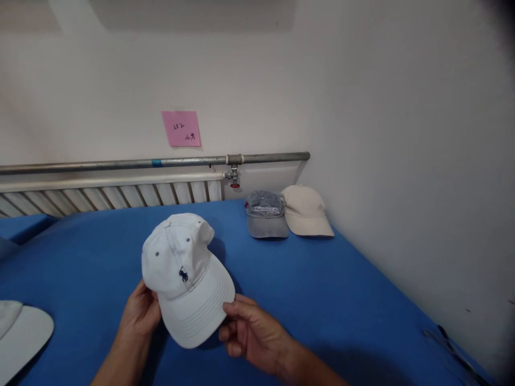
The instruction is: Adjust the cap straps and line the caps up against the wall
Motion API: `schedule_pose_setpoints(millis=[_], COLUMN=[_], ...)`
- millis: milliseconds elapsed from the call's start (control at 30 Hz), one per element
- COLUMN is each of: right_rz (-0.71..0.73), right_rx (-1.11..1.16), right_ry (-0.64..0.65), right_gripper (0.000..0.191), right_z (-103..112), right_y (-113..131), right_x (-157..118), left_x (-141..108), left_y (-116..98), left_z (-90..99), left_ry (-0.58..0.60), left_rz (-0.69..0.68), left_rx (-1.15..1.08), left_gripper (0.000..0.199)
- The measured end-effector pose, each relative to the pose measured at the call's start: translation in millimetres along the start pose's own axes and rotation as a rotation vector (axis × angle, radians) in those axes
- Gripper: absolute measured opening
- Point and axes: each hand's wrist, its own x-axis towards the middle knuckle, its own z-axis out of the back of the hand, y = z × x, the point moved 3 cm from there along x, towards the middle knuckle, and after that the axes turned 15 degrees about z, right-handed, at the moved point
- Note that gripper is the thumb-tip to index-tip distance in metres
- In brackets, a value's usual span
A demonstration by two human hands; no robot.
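Note:
A white baseball cap [173,262] with a small dark horse-and-rider emblem is held up above the blue-covered surface [281,289], its brim tilted down toward me. My left hand [140,311] grips the cap at the lower left of its crown, the fingertips hidden beneath it. With thumb on top, my right hand [253,332] pinches the right edge of the brim.
Against the back wall sit a grey cap [265,214] and a beige cap [308,212], side by side. Another white cap [28,338] is cut off at the left edge. Behind the surface run a radiator [120,198] and a metal pipe [193,161]. A pink note [181,128] hangs above.

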Motion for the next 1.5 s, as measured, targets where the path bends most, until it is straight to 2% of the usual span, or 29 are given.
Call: schedule_pose_setpoints(millis=[167, 400, 533, 733, 833, 1000, 1100, 1267, 1400, 1500], right_rz=[0.031, 0.146, 0.201, 0.243, 0.261, 0.309, 0.336, 0.365, 0.361, 0.376], right_rx=[0.049, 0.035, 0.001, 0.01, 0.03, 0.061, 0.082, 0.115, 0.187, 0.236], right_ry=[-0.112, -0.106, -0.113, -0.138, -0.151, -0.191, -0.219, -0.29, -0.347, -0.379], right_gripper=[0.036, 0.037, 0.039, 0.037, 0.036, 0.04, 0.043, 0.042, 0.03, 0.02], right_z=[-5, -4, -4, 1, 5, 15, 23, 29, 22, 16], right_y=[-9, -7, -1, 5, 8, 18, 23, 27, 32, 38], right_x=[0, 3, 1, 4, 7, 14, 18, 33, 58, 83], left_x=[-2, -7, -14, -7, -4, -5, -5, -3, 0, 3], left_y=[6, 7, 12, 21, 30, 56, 70, 83, 86, 88], left_z=[-5.4, -15.4, -22.9, -20.9, -19.8, -23.9, -26.9, -29.6, -24.2, -20.0], left_ry=[-0.085, -0.096, -0.134, -0.072, -0.056, -0.092, -0.095, -0.046, -0.083, -0.077], left_rz=[-0.034, -0.075, -0.101, -0.082, -0.055, 0.053, 0.023, -0.056, -0.112, -0.155], left_rx=[-0.048, -0.03, -0.034, 0.031, 0.044, 0.214, 0.314, 0.412, 0.438, 0.455], left_gripper=[0.054, 0.056, 0.048, 0.029, 0.022, 0.026, 0.021, 0.015, 0.014, 0.021])
